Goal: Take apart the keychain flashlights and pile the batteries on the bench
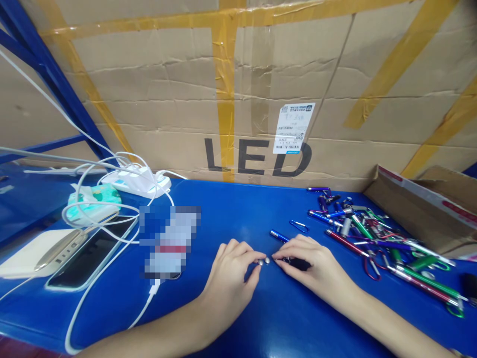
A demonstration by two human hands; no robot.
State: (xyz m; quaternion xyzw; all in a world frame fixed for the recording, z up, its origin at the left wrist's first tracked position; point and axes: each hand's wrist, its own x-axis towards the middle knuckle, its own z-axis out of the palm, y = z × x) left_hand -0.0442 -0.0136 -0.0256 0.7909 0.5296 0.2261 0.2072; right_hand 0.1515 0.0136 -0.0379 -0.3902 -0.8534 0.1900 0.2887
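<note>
Over the blue table, my left hand (231, 271) pinches a small round silver piece, which looks like a button cell (261, 262), between thumb and forefinger. A second silver button cell (267, 260) shows just beyond those fingertips; whether the two touch is unclear. My right hand (318, 263) faces it a short way to the right, thumb and forefinger brought close together. What its fingertips hold, if anything, is too small to make out. Partly behind my right hand lies a blue metal penlight (278, 235). A blue carabiner clip (299, 226) lies further back.
On the right, several coloured penlights and clips are piled (372, 233) beside an open cardboard box (421, 204). To the left are a pixelated phone (171, 243), a dark-screened phone (93, 253), a power strip (137, 180), white cables and a tissue pack (93, 201). A large carton (167, 89) stands behind.
</note>
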